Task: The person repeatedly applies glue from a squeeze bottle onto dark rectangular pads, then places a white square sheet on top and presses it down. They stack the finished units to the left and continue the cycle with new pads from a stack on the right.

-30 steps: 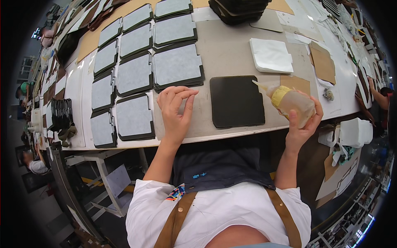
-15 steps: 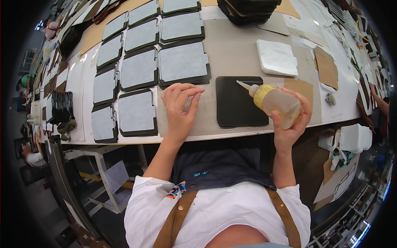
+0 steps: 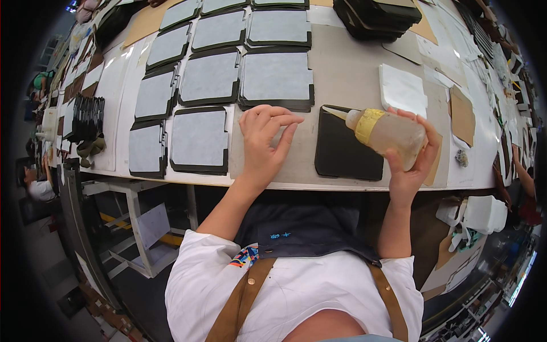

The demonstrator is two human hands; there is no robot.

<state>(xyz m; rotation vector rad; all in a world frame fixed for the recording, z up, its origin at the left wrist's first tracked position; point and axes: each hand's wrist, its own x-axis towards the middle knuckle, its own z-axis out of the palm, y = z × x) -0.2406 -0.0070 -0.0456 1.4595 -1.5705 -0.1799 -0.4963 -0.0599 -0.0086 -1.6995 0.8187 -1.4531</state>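
Observation:
My right hand [image 3: 415,157] is wrapped round a cloudy squeeze bottle [image 3: 396,135] with a yellow band and a long pointed nozzle. The bottle lies tilted on its side, its nozzle over the top left corner of a black flat panel [image 3: 346,149] near the table's front edge. Left of that panel, my left hand [image 3: 268,137] hovers with loosely bent fingers and nothing visible in them. Thumb and fingertips are slightly apart. Beyond it sit several stacks of black-edged panels with pale grey sheets [image 3: 274,77] on top, set out in rows.
A stack of white sheets [image 3: 403,88] lies past the bottle. A tall pile of black pieces [image 3: 373,20] stands at the back. Brown card [image 3: 462,115] is to the right, and upright black pieces [image 3: 84,118] are at far left. Other people work at both sides.
The view has shifted, so the table's things appear farther right and the stacks higher. Against the black panel, the bottle's nozzle has moved slightly toward the top left corner; both hands keep their shape.

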